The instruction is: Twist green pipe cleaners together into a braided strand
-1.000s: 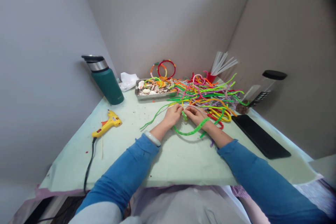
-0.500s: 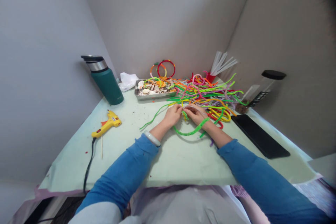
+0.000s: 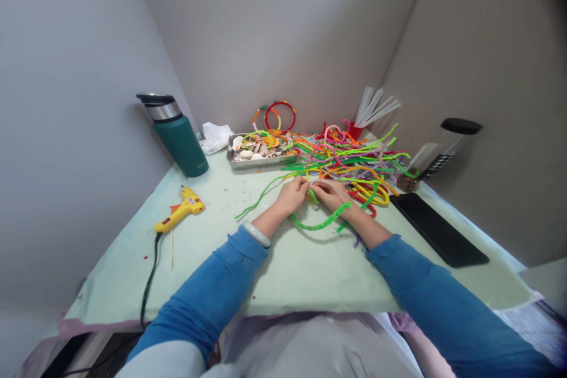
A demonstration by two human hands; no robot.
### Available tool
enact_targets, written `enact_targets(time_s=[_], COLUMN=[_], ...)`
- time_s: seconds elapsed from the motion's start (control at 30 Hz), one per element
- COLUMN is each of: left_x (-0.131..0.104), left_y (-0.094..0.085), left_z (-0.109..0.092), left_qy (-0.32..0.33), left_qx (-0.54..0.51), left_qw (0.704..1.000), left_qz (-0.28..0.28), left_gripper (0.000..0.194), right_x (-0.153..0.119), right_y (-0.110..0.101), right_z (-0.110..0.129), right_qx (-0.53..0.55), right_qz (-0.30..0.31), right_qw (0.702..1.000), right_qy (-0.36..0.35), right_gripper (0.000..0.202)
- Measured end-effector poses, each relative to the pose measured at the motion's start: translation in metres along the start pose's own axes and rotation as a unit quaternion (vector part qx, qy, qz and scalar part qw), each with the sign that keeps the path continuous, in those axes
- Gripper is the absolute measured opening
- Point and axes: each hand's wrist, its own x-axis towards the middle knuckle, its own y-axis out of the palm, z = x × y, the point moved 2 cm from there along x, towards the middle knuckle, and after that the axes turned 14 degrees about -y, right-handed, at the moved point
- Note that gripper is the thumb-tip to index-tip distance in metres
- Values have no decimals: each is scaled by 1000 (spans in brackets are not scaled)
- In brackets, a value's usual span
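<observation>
My left hand (image 3: 293, 194) and my right hand (image 3: 329, 194) meet over the middle of the table, fingers closed and fingertips almost touching. Between them is a bright green fuzzy pipe cleaner (image 3: 321, 225), which bows down toward me in an arc from the left hand to the right wrist. A short green end shows just below the fingertips. A thin pale strand runs over the right hand; where it leads cannot be made out. The exact spot of the pinch is partly hidden by the fingers.
Behind my hands spreads a pile of coloured pipe cleaners (image 3: 345, 156), beside a metal tray (image 3: 266, 162) of shell-like pieces. A yellow glue gun (image 3: 181, 211) and a teal bottle (image 3: 181, 144) are at left. At right are a black phone-like slab (image 3: 438, 228) and a clear lidded container (image 3: 447, 142).
The right end of the green arc has dipped slightly and shifted a little left. Both hands stay in nearly the same place, with small finger movement.
</observation>
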Motion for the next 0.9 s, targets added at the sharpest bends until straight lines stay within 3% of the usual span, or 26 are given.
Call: enact_targets(time_s=[0.9], left_x=[-2], left_y=[-1], left_z=[-1], left_qy=[-8], left_qx=[21], left_qw=[1000], left_qz=[10], left_gripper=[19], right_x=[2], right_y=[-4], right_z=[10], right_qx=[-75], right_qz=[39], right_qw=[996], right_qy=[17], right_gripper=[39])
